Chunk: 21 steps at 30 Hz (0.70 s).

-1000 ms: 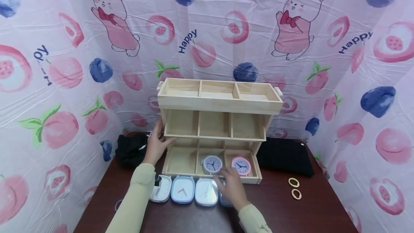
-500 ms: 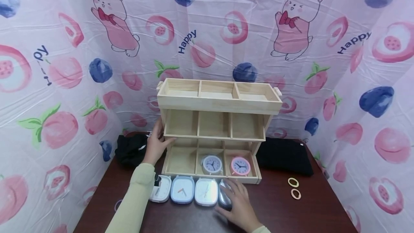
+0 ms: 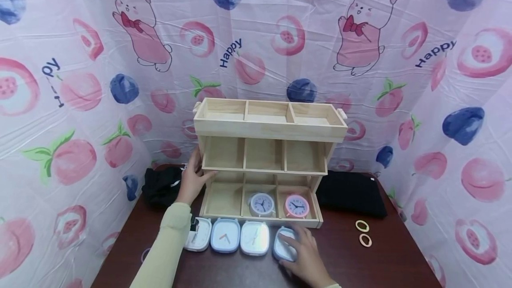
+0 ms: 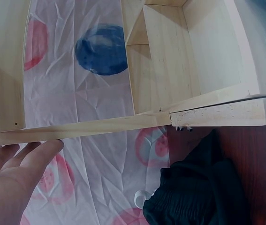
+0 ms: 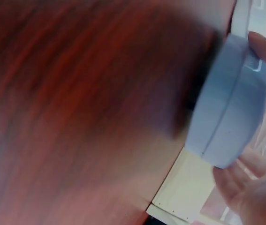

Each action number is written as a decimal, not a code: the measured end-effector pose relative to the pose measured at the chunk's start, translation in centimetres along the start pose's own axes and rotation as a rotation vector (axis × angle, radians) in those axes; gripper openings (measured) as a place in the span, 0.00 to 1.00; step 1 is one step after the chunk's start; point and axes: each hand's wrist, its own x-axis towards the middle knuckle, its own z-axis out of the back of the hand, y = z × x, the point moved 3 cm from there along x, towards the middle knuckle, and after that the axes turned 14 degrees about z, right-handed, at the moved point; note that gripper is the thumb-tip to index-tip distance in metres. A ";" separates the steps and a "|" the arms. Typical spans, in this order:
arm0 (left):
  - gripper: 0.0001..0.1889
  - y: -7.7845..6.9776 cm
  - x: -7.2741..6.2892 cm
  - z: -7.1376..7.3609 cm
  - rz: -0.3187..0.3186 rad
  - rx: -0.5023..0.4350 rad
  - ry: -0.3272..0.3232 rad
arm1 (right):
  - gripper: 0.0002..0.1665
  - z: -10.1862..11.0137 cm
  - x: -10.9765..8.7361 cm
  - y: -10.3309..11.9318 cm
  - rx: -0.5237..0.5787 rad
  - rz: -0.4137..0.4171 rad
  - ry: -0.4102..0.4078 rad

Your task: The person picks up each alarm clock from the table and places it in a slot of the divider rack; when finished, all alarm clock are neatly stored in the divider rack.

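My right hand [image 3: 307,254] grips a light-blue alarm clock [image 3: 283,246] between thumb and fingers, at the right end of a row of clocks. In the right wrist view, the clock's blue side [image 5: 231,98] shows, thumb at one end and fingertips at the other. My left hand [image 3: 194,182] holds the left side of a tiered wooden organizer [image 3: 270,129], thumb in front and fingers along the outer side; its side bar [image 4: 95,130] runs over the fingertips in the left wrist view. A lavender round clock [image 3: 262,204] and a pink round clock [image 3: 297,206] stand in the bottom tray.
Left of the held clock stand a white clock [image 3: 254,238], a blue clock [image 3: 225,235] and another white clock [image 3: 203,234]. Black cloth [image 3: 162,186] lies at the left, a folded black cloth [image 3: 352,194] at the right. Two small rings [image 3: 362,226] lie at the right.
My right hand has come down from near the bottom tray and taken hold of the blue clock. The clock has shifted slightly right, its face now turned upward. The left hand stays put.
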 end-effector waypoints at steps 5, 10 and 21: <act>0.57 0.1 0.1 0.0 0.003 0.008 0.000 | 0.45 1.0 -0.5 -0.2 0.085 -0.078 0.065; 0.56 0.2 0.1 0.0 0.002 -0.001 0.002 | 0.44 2.0 -1.0 -0.6 0.148 -0.155 0.153; 0.56 -0.1 -0.1 0.0 0.004 0.001 0.009 | 0.50 2.9 -2.0 -1.4 0.193 -0.277 0.224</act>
